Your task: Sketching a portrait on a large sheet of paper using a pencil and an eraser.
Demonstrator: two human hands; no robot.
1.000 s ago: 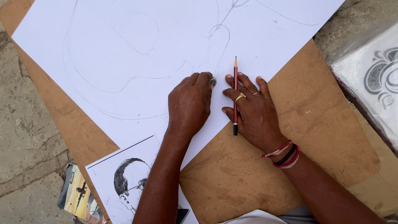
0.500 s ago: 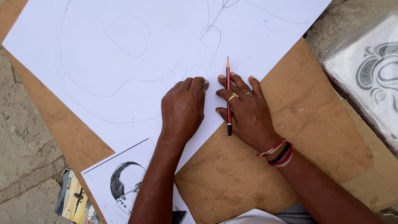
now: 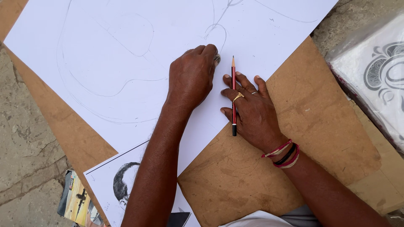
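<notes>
The biggest thing under me is the brown board (image 3: 320,126), which runs from the upper left of the frame down to the lower right and lies on rough stone ground (image 3: 25,143). On it lies my large white sheet of paper (image 3: 126,54), filling the upper half of the frame, with faint pencil curves looping across it. At the right edge sits a plastic-wrapped print (image 3: 378,80) with a dark swirling pattern, just off the board. At the lower left, partly under my forearm, lies a smaller sheet with a portrait sketch (image 3: 122,185), and beside it, at the bottom left corner, a colourful booklet (image 3: 75,201) on the ground.

My left hand (image 3: 191,80) sits in the upper middle of the frame, fingers curled together and pressing down on the paper; at the fingertips I pinch a small greyish eraser (image 3: 217,59), touching the sheet right by a drawn loop.

My right hand (image 3: 252,113) rests flat just beside it, palm down at the paper's lower edge, fingers slightly spread. A red pencil (image 3: 233,96) is tucked between these fingers, tip pointing up the frame, dark end toward me. I wear a gold ring (image 3: 238,97) and red and black bangles (image 3: 284,153) at the wrist.
</notes>
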